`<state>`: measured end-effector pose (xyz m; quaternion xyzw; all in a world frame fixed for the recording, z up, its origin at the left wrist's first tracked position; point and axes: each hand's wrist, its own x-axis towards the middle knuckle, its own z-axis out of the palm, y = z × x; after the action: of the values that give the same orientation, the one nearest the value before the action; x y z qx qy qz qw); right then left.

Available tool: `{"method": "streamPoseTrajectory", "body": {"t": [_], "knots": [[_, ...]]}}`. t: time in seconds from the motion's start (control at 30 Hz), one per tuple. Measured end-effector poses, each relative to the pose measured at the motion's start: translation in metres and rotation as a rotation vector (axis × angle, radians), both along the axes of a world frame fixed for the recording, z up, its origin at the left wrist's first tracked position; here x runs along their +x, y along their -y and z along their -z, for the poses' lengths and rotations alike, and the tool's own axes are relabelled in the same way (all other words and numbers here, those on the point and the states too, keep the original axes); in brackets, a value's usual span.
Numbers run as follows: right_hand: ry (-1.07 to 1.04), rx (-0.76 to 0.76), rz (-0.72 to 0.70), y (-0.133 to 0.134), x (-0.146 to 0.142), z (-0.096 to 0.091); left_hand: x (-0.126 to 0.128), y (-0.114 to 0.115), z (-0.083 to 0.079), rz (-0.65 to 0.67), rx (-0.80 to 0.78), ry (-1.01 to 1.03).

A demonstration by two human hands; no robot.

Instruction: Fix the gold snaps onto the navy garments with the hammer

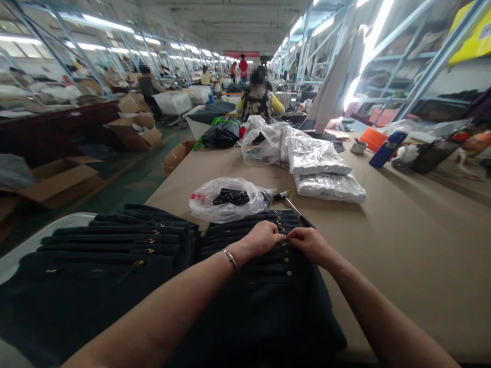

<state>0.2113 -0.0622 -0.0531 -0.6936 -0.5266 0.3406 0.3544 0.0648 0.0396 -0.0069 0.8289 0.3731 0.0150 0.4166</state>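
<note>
My left hand [264, 238] and my right hand [309, 243] meet fingertip to fingertip over a pile of dark garment pieces [264, 301]. Both hands are closed in a pinch, and what they hold between the fingertips is too small to make out. Right under them runs a row of small gold metal fittings [287, 259] along the layered edges. A second dark pile with gold zipper pulls [151, 250] lies to the left. Just beyond my hands sits an open clear plastic bag [203, 208] with black items inside. A hammer-like tool [293, 205] with a dark handle lies beside it.
Silvery plastic-wrapped packages [326, 174] are stacked farther back on the brown table [414, 255]. A blue box-shaped object [388, 149] and an orange container [373, 139] stand at the right. Cardboard boxes [61, 179] are on the left floor. A person [259, 102] sits beyond the table.
</note>
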Motion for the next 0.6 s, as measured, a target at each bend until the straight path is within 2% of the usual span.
{"method": "streamPoseTrajectory", "body": {"t": [0.23, 0.6], "knots": [[0.106, 0.017, -0.026, -0.006, 0.002, 0.014, 0.005, -0.008, 0.007, 0.094, 0.107, -0.122], [0.199, 0.004, -0.103, -0.006, 0.008, 0.014, 0.003, -0.008, 0.004, 0.157, 0.197, -0.178]]}}
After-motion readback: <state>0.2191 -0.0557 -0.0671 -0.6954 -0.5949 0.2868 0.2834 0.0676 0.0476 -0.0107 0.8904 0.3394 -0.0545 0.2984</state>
